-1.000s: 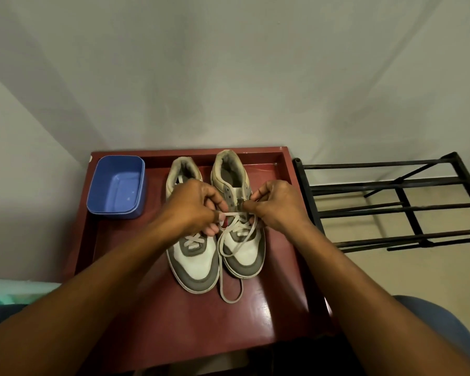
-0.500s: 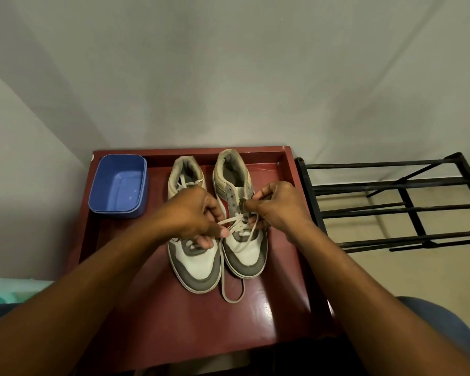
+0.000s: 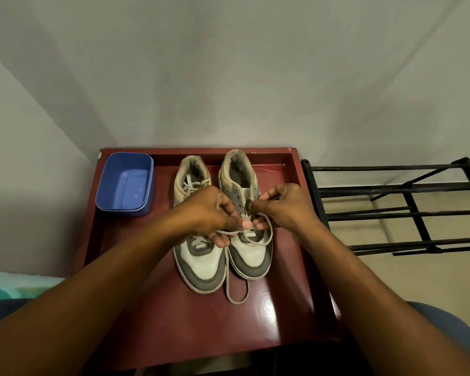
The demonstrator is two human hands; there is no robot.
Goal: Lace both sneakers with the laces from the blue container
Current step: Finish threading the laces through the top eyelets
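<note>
Changed, left to right: left hand [image 3: 206, 213], fingers curled round a strand of the flat beige lace [image 3: 238, 295], shifted a little toward the toes since a second ago, the strand now sagging across the fingers rather than stretched taut between both hands; right hand [image 3: 285, 207], much where it was, thumb and forefinger pinching the same lace at an eyelet on the grey facing. Slack loop beyond the toes unchanged. Judged meaning: another crossing being drawn through, lacing about halfway up the second shoe, upper eyelets not yet threaded. Placement and heading, left to right: empty blue rectangular plastic container [image 3: 124, 213], far-left corner of the dark red glossy worktop [image 3: 174, 321], long axis running away from the person; left grey-and-white leather sneaker [image 3: 198, 267], laces visible up to the collar, toe toward the person, heel toward the wall, long axis near-to-far; right grey-and-white leather sneaker [image 3: 251, 263], just beside and parallel, same heading, midsection under both hands. Black metal rack [image 3: 415, 213], just beside the worktop's right edge.
</note>
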